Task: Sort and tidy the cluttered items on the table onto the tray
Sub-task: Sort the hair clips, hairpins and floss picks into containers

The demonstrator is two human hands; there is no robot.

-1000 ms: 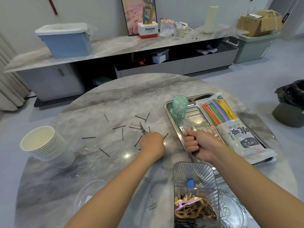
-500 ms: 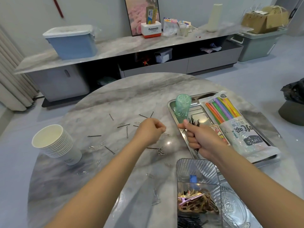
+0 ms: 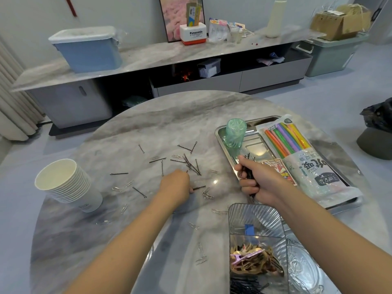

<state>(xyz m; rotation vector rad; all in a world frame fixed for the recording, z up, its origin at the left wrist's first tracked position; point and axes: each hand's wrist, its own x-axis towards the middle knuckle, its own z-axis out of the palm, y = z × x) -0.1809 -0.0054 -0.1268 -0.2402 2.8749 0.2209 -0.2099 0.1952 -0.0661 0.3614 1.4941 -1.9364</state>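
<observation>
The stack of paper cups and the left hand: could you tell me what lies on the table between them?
In the head view, two black hairpins and silver paper clips lie scattered between the paper cups and the left hand.

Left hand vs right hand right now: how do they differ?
The left hand is down on the table among the scattered pins, pinching a single black bobby pin; the right hand is raised beside the tray. The left hand holds one pin, the right hand's grip wraps a whole bundle of bobby pins. The left hand lies knuckles-up, the right hand is fisted. Both hold black pins.
</observation>
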